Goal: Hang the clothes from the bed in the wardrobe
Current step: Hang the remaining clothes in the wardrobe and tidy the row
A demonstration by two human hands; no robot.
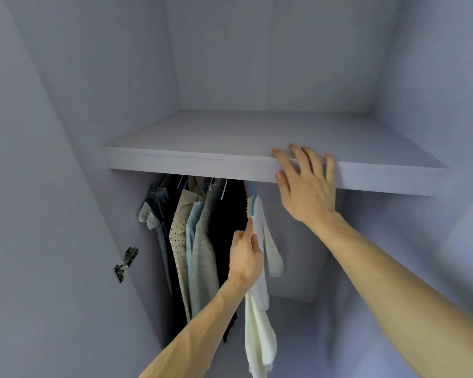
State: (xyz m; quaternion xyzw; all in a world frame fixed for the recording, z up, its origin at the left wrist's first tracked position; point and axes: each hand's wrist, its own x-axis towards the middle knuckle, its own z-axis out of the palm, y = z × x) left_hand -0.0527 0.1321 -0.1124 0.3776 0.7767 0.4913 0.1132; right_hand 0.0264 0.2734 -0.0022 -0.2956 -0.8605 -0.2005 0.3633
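Note:
A cream-white knitted garment (260, 317) hangs on a blue hanger (254, 195) under the wardrobe shelf (191, 159). My left hand (246, 257) pinches the garment's upper edge near the shoulder. My right hand (305, 184) rests with spread, straight fingers on the shelf's front edge, above and right of the hanger. The rail itself is hidden behind the shelf.
Several hung clothes (194, 241), grey, beige dotted, light blue and black, fill the left half under the shelf. A metal door hinge (124, 264) sits on the left wall. The wardrobe's right half below the shelf holds no clothes.

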